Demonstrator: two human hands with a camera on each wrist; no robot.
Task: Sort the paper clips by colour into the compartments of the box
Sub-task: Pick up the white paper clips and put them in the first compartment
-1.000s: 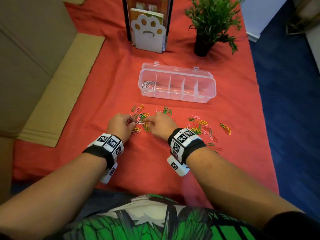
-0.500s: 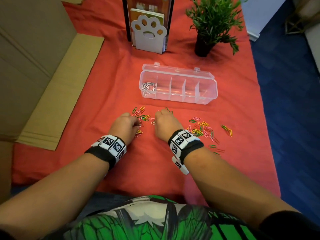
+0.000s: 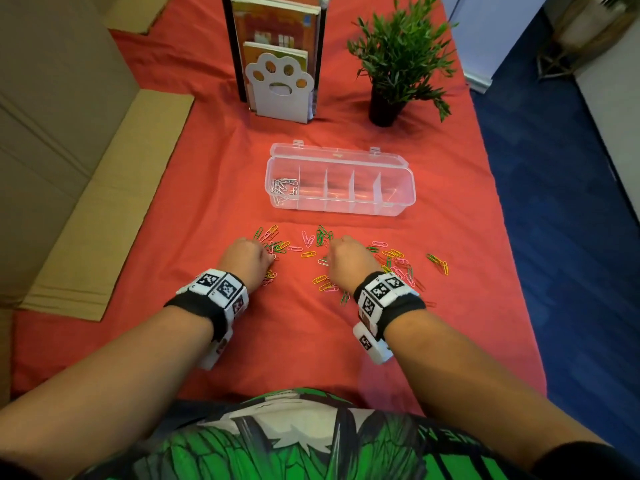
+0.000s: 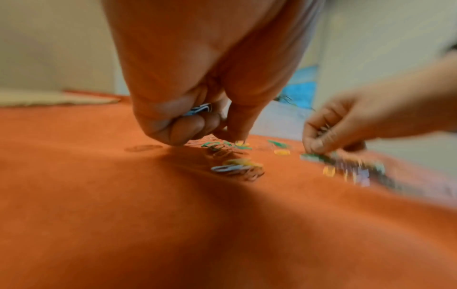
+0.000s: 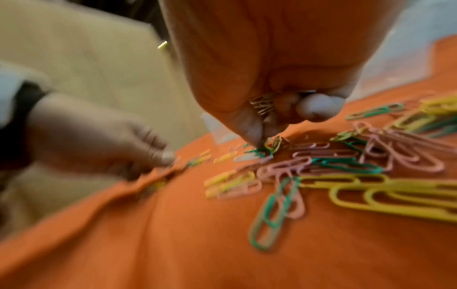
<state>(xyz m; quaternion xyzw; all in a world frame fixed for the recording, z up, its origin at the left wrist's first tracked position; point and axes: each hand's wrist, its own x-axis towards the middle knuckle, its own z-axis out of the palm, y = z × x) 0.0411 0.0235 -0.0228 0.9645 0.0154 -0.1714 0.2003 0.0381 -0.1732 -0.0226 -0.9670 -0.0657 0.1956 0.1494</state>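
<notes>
Green, yellow and pink paper clips (image 3: 394, 259) lie scattered on the red cloth in front of the clear compartment box (image 3: 398, 211). White clips (image 3: 284, 187) fill its leftmost compartment; the other compartments look empty. My left hand (image 3: 247, 258) is curled over the left part of the scatter, and the left wrist view shows white clips (image 4: 200, 110) held in its curled fingers. My right hand (image 3: 346, 259) is curled over the middle of the scatter; the right wrist view shows white clips (image 5: 262, 103) tucked in its palm while its fingertips (image 5: 254, 135) touch a green clip (image 5: 257, 152).
A paw-shaped bookend (image 3: 280, 88) with books stands behind the box, a potted plant (image 3: 398, 60) to its right. Cardboard sheets (image 3: 104, 209) lie along the left. The table's right edge drops to blue floor (image 3: 571, 237).
Both hands have moved apart and slightly forward over the clips; the right hand went right, away from the left. The head view has tilted, so the box looks nearer.
</notes>
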